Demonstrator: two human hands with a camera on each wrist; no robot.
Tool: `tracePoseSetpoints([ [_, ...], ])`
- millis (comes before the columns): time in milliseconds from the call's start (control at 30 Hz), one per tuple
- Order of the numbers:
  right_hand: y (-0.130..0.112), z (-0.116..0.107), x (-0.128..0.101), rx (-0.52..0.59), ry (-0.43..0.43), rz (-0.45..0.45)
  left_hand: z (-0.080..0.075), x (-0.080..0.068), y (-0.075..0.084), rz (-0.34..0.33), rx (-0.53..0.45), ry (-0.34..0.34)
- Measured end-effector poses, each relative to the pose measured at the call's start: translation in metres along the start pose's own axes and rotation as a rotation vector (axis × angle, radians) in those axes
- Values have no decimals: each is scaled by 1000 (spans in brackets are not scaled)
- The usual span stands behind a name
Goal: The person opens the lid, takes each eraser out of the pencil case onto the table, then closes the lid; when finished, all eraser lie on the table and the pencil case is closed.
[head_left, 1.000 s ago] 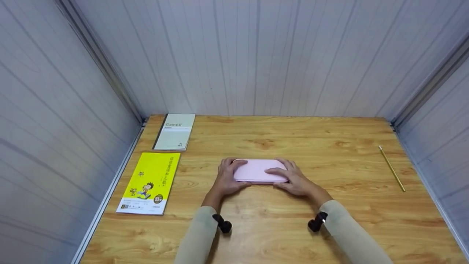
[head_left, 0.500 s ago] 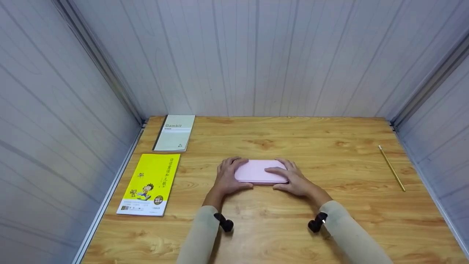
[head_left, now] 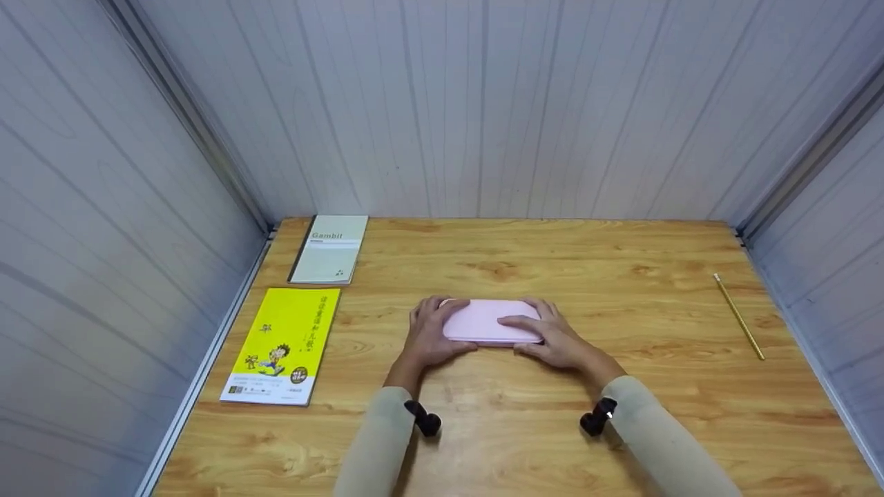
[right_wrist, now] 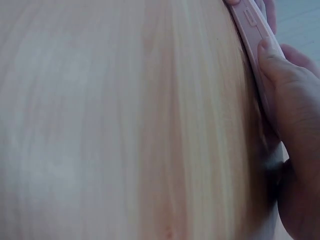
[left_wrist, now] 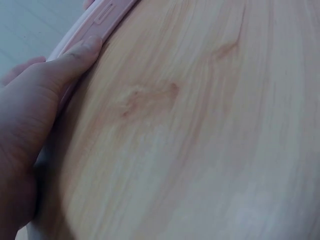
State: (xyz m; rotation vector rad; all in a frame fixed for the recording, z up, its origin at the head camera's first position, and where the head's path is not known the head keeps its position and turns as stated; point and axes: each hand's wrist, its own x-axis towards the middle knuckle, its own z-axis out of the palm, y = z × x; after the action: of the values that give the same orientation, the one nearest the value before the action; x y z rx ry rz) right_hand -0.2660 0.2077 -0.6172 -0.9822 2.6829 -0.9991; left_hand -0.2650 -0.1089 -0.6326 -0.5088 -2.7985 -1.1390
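Note:
A flat pink pencil case [head_left: 487,322] with rounded corners lies closed near the middle of the table. My left hand [head_left: 431,334] grips its left end, thumb along the near side and fingers over the top and far edge. At the opposite end my right hand [head_left: 558,339] holds it likewise, the index finger lying across the lid. In the left wrist view, the thumb presses the near side of the case [left_wrist: 95,26], close to a small rectangular latch. The right wrist view shows the right thumb against the same side of the case [right_wrist: 254,37]. Both ends are partly hidden by the hands.
To the left lies a yellow book [head_left: 286,338] with a cartoon cover. Behind it is a pale notebook [head_left: 330,248] with a dark spine. A gold pencil [head_left: 739,317] rests at the right. Panel walls [head_left: 483,110] enclose the wooden table [head_left: 621,276] at the back and sides.
My left hand has shifted very slightly to the right along the pencil case. The right hand, books and pencil look the same.

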Motion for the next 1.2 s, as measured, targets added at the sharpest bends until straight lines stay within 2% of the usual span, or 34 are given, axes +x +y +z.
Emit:
tracePoseSetpoints([
  [233,1,-5,2,2,13,-34,2,0,-2,28,26,19],
  [400,-1,-10,5,54,2,-12,-1,0,-1,15,4,20],
  [567,-4,-8,5,41,-27,15,-3,-2,1,3,-14,17],
  [833,-5,-11,1,69,-16,-7,-4,-1,-6,39,-97,17],
  [967,-6,-14,-2,104,-13,-18,-6,-3,-9,37,-131,-1],
  [1200,-9,-21,-3,163,-11,20,-7,-2,-8,27,-188,8],
])
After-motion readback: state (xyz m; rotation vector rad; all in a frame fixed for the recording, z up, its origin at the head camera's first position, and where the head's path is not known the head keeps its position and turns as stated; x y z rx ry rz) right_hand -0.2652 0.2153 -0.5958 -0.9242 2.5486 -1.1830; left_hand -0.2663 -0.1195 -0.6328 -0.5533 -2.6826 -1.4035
